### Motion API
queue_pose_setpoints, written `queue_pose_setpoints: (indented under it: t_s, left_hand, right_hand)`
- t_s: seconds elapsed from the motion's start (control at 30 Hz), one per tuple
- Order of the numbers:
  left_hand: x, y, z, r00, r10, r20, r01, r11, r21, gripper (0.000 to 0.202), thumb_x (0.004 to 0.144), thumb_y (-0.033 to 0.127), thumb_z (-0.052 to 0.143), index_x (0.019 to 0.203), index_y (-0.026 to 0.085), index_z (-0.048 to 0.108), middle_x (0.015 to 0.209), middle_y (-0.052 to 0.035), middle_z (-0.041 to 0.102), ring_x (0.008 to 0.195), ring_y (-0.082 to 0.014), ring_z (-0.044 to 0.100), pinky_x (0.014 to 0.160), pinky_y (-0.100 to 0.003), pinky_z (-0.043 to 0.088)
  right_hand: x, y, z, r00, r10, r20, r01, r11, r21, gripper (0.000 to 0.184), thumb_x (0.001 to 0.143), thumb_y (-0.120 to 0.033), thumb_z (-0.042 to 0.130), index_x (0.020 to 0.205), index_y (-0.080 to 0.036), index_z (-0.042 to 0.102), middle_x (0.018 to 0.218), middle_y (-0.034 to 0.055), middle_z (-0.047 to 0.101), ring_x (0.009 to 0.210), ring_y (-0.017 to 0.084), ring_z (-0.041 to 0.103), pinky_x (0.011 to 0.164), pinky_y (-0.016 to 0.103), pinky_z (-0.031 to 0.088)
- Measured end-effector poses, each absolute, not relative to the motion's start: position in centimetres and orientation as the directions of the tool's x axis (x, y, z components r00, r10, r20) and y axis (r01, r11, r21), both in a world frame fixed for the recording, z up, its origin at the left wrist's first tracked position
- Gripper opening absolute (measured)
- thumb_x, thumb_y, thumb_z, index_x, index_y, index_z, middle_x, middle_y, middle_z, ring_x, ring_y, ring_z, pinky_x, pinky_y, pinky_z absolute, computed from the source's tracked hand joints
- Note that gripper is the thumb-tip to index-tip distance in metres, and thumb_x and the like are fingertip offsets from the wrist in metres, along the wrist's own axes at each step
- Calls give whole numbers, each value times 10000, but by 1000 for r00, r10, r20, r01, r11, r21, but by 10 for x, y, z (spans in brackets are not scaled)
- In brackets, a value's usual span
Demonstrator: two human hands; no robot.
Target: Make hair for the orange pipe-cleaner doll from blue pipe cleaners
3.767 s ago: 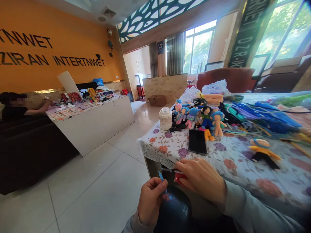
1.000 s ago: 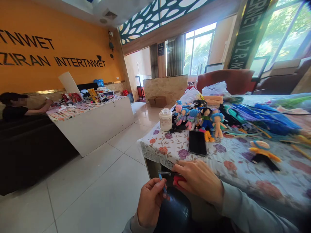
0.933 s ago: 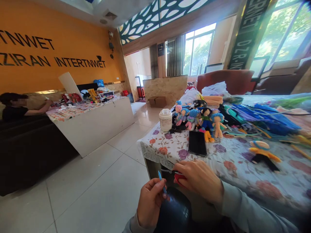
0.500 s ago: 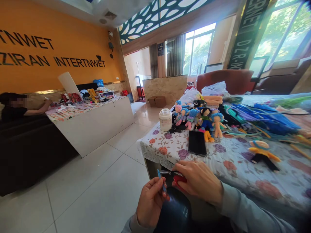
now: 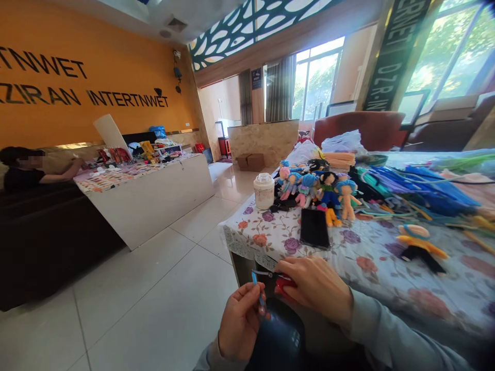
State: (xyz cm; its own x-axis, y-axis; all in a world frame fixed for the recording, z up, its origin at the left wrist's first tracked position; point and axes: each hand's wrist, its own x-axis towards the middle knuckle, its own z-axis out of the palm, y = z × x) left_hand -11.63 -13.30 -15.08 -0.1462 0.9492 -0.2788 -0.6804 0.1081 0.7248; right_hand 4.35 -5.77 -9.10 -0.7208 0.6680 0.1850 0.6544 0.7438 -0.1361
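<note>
My left hand (image 5: 237,322) is closed in a pinch round a short blue stick-like piece (image 5: 256,281) that points up, just above a dark rounded thing (image 5: 279,335) by my lap. My right hand (image 5: 315,286) is closed round red-handled scissors (image 5: 285,284), whose metal blades (image 5: 263,273) reach left toward the blue piece. Both hands sit at the near corner of the flowered tablecloth (image 5: 371,252).
On the table lie a black phone (image 5: 314,227), a white jar (image 5: 263,190), a row of small yarn dolls (image 5: 317,190), a lone orange doll (image 5: 418,241) and blue strands (image 5: 417,185). Another person (image 5: 27,170) sits at a white counter (image 5: 147,190) across the tiled floor.
My hands have stayed in place with small shifts; the scissor blades hover by the tip of the blue piece. The rest of the room is unchanged.
</note>
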Motion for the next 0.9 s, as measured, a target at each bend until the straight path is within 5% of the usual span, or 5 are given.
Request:
queue_pose_setpoints:
  t_s: [0.9]
  left_hand:
    - [-115, -132, -150, -235, 935, -266, -587, 82, 806, 344, 520, 302, 865, 509, 153, 555, 454, 61, 496, 389, -46, 395, 404, -199, 364]
  right_hand:
    - [45, -59, -83, -750, 635, 186, 637, 769, -56, 75, 821, -252, 575, 869, -248, 632, 825, -13, 682, 741, 189, 671, 539, 289, 272]
